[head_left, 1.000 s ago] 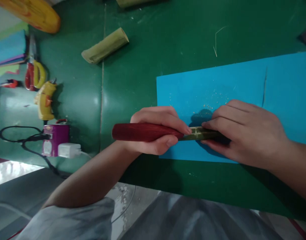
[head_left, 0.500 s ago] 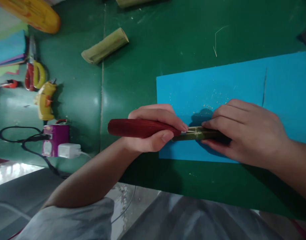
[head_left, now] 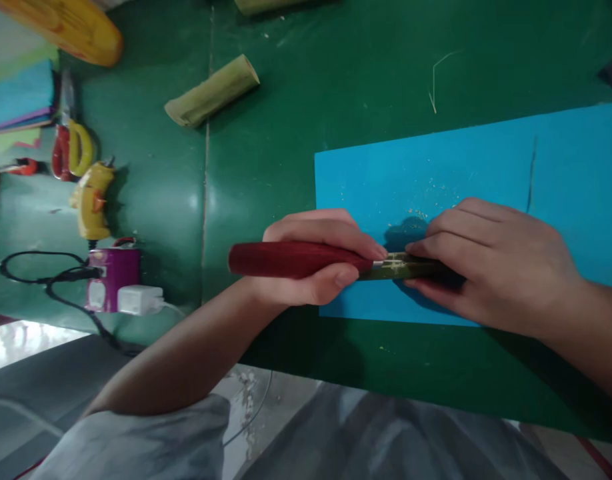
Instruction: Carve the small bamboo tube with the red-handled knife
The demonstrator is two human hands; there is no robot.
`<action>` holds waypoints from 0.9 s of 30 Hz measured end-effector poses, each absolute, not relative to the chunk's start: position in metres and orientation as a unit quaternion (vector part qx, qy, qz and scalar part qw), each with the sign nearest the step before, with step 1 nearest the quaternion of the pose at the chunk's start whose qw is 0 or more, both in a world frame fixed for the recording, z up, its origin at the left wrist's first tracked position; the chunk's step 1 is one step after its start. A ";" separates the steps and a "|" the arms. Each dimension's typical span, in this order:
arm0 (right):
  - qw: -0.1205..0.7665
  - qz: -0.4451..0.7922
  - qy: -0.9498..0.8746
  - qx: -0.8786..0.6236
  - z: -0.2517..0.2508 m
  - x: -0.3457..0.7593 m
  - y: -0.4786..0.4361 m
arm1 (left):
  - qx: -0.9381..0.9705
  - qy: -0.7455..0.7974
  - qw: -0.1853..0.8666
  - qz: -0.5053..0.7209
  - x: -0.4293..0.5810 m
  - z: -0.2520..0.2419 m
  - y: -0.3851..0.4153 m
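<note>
My left hand is closed around a carving tool with a thick red wooden handle. Its narrow metal shank points right and meets the top of a green bamboo piece, where pale scratched marks show; the very tip is too small to make out. My right hand grips the right end of this bamboo between thumb and fingers, hiding part of it. The bamboo lies along a bright blue sheet, with fine shavings scattered behind it.
Another bamboo piece lies behind on the green table. To the left are scissors, a yellow glue gun, a purple power adapter with a white plug, black cable, and coloured paper.
My left hand and the carving tool have slid a little to the right along the bamboo, toward my right hand. My right hand and the bamboo have stayed nearly still.
</note>
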State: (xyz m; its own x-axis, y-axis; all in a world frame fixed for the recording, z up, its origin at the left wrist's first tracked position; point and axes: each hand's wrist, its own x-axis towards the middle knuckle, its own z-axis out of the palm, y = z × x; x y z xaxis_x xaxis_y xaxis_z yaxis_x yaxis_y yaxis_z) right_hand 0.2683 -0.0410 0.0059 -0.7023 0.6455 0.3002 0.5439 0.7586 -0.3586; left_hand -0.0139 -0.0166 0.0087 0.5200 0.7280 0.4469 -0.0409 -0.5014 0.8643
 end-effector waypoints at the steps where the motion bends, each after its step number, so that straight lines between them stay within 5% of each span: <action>1: 0.210 0.120 -0.915 -0.324 0.006 0.268 -0.041 | 0.744 0.234 0.445 0.440 -0.014 0.008 -0.017; 27: 0.220 0.105 -0.916 -0.319 0.009 0.269 -0.040 | 0.763 0.244 0.402 0.443 -0.021 -0.003 -0.018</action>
State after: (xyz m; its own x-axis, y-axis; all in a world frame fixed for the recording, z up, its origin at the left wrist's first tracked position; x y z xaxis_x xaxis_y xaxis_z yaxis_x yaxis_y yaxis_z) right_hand 0.2686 -0.0400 0.0085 -0.6992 0.6308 0.3365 0.5380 0.7742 -0.3335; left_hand -0.0207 -0.0178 -0.0032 0.4882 0.7290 0.4799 0.0168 -0.5576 0.8299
